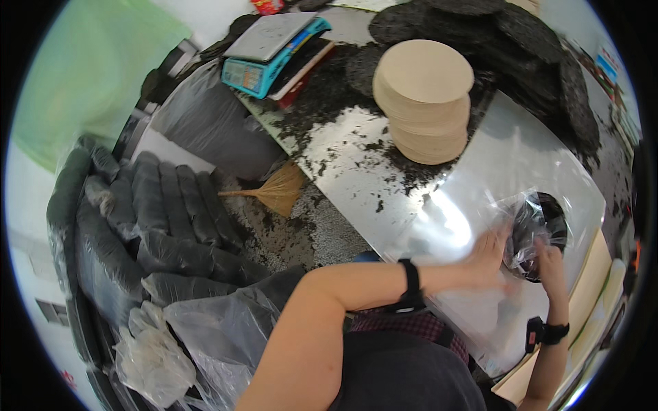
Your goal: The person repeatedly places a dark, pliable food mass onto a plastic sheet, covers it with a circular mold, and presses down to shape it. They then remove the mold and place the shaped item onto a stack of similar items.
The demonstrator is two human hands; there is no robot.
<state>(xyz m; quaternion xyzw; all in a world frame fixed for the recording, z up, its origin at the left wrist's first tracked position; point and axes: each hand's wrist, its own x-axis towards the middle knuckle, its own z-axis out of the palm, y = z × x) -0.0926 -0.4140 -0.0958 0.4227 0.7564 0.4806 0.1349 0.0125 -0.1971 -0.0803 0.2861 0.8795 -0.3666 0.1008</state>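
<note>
A clear plastic bag (522, 239) lies over a round dark opening or dark round object (555, 216) at the right of the shiny metal tabletop (360, 190); which of the two it is, I cannot tell. My left hand (488, 257), blurred, is at the left edge of the bag, and its grip does not show clearly. My right hand (550, 262) has its fingers closed on the bag's near right part. Further back on the tabletop stands a tall stack of round beige sheets (424, 97), with dark flakes scattered around it.
A blue digital scale (272, 56) stands at the back left, dark round cakes (488, 46) are piled at the back right. Filled dark plastic packages (154, 205) are stacked at left. A straw hand broom (280, 190) lies beside the table. Beige boards (581, 303) line the right edge.
</note>
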